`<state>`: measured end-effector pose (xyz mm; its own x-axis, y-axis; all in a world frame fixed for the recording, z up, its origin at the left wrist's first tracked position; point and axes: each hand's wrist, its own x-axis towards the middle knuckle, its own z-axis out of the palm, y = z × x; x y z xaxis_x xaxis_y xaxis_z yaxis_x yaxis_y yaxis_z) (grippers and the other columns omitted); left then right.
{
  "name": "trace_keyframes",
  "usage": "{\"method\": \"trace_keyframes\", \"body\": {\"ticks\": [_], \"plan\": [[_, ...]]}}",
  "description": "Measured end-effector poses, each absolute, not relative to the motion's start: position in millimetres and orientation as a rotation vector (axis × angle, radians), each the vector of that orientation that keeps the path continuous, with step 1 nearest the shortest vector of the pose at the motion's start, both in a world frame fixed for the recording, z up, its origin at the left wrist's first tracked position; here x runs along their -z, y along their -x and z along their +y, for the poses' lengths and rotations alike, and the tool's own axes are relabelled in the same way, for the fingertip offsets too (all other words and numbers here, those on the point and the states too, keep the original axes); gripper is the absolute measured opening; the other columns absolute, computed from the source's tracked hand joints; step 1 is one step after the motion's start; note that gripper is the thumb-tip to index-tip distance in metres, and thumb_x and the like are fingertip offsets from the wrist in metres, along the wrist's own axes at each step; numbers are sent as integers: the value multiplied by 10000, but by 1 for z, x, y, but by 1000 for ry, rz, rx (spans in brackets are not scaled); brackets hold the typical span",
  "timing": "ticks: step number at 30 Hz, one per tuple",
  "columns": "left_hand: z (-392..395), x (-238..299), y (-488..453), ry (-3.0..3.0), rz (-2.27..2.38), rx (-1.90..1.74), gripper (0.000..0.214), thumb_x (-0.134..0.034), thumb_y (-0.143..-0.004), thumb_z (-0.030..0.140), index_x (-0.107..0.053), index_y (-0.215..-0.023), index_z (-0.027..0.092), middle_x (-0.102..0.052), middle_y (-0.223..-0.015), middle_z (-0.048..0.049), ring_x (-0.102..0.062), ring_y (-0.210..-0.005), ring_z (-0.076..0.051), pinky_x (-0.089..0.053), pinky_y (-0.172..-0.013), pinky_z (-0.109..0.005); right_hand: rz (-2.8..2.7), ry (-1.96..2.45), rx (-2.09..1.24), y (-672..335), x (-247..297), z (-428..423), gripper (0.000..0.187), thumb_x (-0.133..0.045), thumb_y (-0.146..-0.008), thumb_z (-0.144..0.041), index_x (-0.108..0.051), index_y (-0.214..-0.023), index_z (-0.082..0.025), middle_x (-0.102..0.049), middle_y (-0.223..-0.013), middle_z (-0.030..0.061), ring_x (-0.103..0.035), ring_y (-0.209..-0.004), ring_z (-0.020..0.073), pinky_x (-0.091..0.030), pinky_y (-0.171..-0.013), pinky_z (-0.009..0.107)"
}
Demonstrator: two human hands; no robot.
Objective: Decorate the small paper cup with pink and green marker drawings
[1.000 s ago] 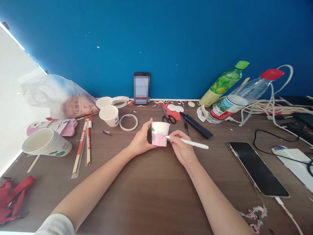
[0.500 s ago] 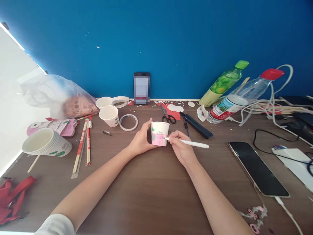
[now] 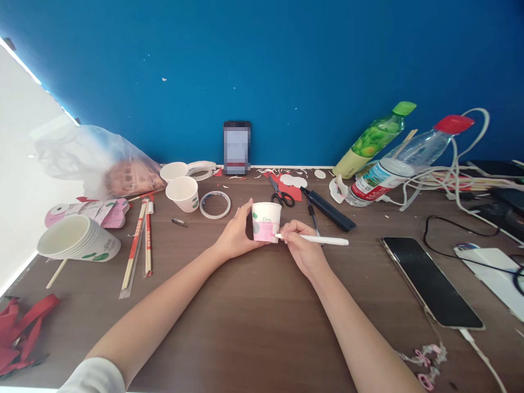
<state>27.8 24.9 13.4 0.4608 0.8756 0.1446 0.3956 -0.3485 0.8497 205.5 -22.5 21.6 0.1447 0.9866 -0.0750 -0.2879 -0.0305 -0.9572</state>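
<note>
A white paper cup (image 3: 266, 221) with green print has its lower part coloured pink. My left hand (image 3: 237, 232) grips it from the left, thumb side up, fingers partly hidden behind and under it. Between the fingers of my right hand (image 3: 303, 245) is a white marker (image 3: 325, 239), lying nearly level with its tip against the cup's lower right side. Just behind the cup are black-handled scissors (image 3: 282, 196), and a black pen (image 3: 313, 215) lies beyond my right hand.
A roll of tape (image 3: 215, 205), two paper cups and a stack of cups (image 3: 77, 240) stand left, near wrapped chopsticks (image 3: 135, 245). Rightward are a black marker-like stick (image 3: 331, 210), two bottles, cables and a phone (image 3: 432, 281). Another phone (image 3: 237, 147) leans on the blue wall.
The cup has turned or tilted slightly and shifted a little left in my left hand. The marker tip has moved slightly lower on the cup, and the marker lies a bit flatter.
</note>
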Motion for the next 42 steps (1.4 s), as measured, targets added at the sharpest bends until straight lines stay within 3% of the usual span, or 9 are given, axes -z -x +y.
{"method": "trace_keyframes", "body": {"ticks": [14, 24, 38, 42], "plan": [[25, -15, -28, -1938, 1072, -765, 1027, -840, -601, 383, -260, -1425, 184, -306, -1540, -202, -325, -1416, -403, -277, -1157, -573, -962, 1116, -1267, -206, -20, -24, 198, -645, -569, -172, -507, -432, -210, -464, -468, -35, -401, -540, 124, -289, -565, 292], [24, -19, -31, -1982, 1029, -921, 844, -827, -623, 332, -361, -1311, 184, -512, -1325, -145, -496, -1268, -337, -423, -1060, -473, -898, 1030, -1268, -205, -26, -24, 226, -662, -598, -218, -486, -457, -223, -437, -473, -40, -415, -563, 138, -339, -630, 308], [25, -13, -30, -2018, 1029, -941, 912, -816, -628, 325, -294, -1359, 165, -445, -1390, -184, -429, -1331, -354, -360, -1115, -505, -912, 1048, -1299, -203, -25, -24, 236, -637, -582, -165, -456, -439, -213, -399, -453, -42, -365, -542, 125, -271, -584, 297], [25, -14, -28, -2025, 1016, -907, 990, -815, -646, 323, -233, -1434, 176, -380, -1465, -187, -354, -1394, -358, -325, -1149, -501, -814, 974, -1355, -206, -28, -24, 256, -642, -597, -179, -441, -444, -215, -373, -455, -37, -378, -547, 134, -312, -596, 301]]}}
